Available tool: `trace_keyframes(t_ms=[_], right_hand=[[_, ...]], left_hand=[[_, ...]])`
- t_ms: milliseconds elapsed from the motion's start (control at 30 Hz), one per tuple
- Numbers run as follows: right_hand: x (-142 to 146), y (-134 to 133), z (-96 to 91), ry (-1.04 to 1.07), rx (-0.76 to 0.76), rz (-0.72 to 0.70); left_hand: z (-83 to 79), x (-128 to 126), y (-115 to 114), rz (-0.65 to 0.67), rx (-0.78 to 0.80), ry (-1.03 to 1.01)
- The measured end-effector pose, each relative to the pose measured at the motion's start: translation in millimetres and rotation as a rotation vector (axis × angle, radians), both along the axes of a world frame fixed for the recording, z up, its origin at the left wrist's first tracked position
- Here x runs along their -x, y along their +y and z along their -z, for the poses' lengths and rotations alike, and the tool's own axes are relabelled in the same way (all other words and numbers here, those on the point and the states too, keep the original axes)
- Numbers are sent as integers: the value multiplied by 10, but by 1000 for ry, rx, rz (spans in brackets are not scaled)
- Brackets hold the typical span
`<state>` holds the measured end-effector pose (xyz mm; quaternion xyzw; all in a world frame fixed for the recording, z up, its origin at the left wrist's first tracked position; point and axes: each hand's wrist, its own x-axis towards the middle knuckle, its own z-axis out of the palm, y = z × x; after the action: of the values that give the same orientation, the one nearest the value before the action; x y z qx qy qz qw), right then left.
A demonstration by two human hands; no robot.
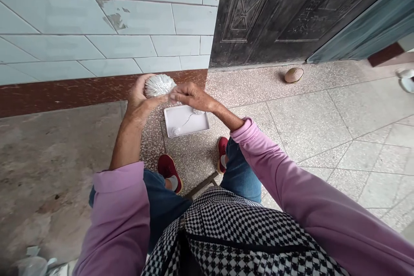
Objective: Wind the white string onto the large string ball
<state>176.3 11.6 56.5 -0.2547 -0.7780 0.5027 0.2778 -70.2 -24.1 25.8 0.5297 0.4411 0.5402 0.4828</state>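
Observation:
My left hand (139,98) cups a round silvery-white spiky ball (159,85) from the left and below, fingers curled round it. My right hand (190,96) reaches in from the right, its fingertips pinched against the ball's right edge. Both hands hover above a white rectangular tray (190,127) on the floor. On the tray lie a small silvery ball (175,130), a thin thread and another small silvery piece (198,112). My sleeves are pink.
I sit with red shoes (169,170) on a speckled tile floor, by a tiled wall and a dark metal door (291,8). A brown oval object (293,75) lies near the door. Bare concrete spreads left, with clear plastic scraps (32,264) bottom left.

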Motion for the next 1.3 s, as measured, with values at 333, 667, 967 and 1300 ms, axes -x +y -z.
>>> trace_keyframes(t_ms=[333, 667, 967, 1300], right_hand=[[-63, 119, -137, 159, 59, 220], [31, 159, -41, 205, 202, 374], [-29, 233, -73, 181, 325, 392], [93, 292, 46, 206, 365, 416]], left_hand=[[-254, -160, -241, 218, 276, -38], [-30, -405, -171, 11, 209, -220], [3, -414, -106, 27, 204, -151], [-104, -490, -220, 93, 233, -250]])
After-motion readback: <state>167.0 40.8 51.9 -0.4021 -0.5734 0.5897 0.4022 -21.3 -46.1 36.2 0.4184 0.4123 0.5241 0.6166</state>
